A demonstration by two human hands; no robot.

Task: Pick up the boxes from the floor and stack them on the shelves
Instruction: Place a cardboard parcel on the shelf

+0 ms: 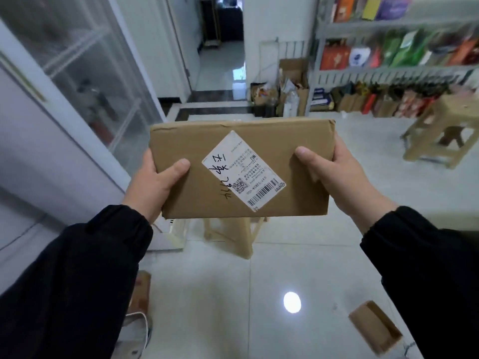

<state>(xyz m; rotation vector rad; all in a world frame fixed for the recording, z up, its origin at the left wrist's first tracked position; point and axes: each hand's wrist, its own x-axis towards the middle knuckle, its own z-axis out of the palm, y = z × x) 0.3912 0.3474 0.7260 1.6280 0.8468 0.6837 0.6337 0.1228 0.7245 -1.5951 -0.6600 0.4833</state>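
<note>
A flat brown cardboard box with a white shipping label is held up in front of me at chest height, above the floor. My left hand grips its left edge, thumb on top. My right hand grips its right edge in the same way. A small cardboard box lies on the tiled floor at the lower right. Another brown box lies on the floor at the lower left, partly hidden by my left sleeve. Grey shelves full of coloured packages stand at the far right.
A wooden stool stands directly below the held box, another wooden stool at the right. A glass-fronted cabinet runs along the left. Open cartons of clutter sit by the doorway ahead.
</note>
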